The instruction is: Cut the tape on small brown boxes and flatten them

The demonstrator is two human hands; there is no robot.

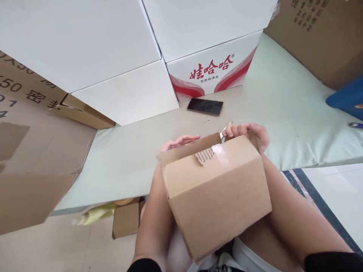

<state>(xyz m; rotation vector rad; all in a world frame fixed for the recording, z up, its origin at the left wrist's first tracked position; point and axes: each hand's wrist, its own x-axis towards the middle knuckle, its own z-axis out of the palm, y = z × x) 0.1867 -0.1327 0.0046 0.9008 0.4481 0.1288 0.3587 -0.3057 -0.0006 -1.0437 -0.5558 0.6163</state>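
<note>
A brown cardboard box is held tilted over my lap between my forearms, its broad plain side towards me. Its far edge has raised flaps, a torn corrugated tab and a strip of clear tape. My left hand is at the far left flap, closed on the box, fingers fairly straight and partly hidden behind the cardboard. Curled over the far right edge, my right hand grips the box. A small pale, shiny scrap shows beside its fingertips. The box's inside is hidden.
Beyond the hands, a black phone lies on the pale green sheet. White cartons stand stacked behind it, one with red lettering. Large brown cartons flank both sides. A smaller open box and a yellowish bottle are below left.
</note>
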